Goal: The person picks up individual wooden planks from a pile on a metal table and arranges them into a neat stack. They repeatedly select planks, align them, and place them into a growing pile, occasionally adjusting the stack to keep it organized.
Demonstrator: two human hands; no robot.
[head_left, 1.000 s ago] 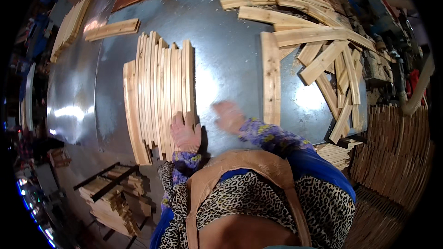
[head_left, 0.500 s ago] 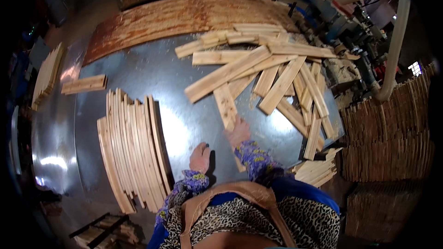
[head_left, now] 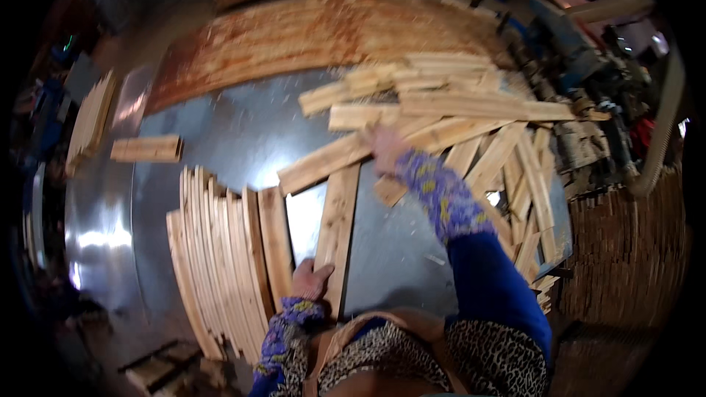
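Observation:
My left hand point(head_left: 312, 280) grips the near end of a pale wooden board point(head_left: 339, 228), thumb over its edge; the board lies lengthwise on the metal table point(head_left: 397, 250). Farther off and to the right, my right hand point(head_left: 384, 148) is closed on a longer slanting board point(head_left: 323, 163) at the edge of a loose pile. Motion smears the right fingers. This slanting board crosses the far end of the one at my left hand. Left of my left hand, another board point(head_left: 275, 239) leans or lies against a row of boards point(head_left: 213, 257) packed side by side.
A jumbled pile of boards point(head_left: 463, 105) covers the table's right far part. One short board point(head_left: 147, 148) lies at the left. A rust-brown sheet point(head_left: 323, 29) runs along the far edge. Machinery point(head_left: 573, 51) and stacked wood point(head_left: 618, 257) stand at the right.
My right hand has moved away from me onto the slanting board, which has slid left. My left hand has taken hold of a board. Another board now sits at the row's right side.

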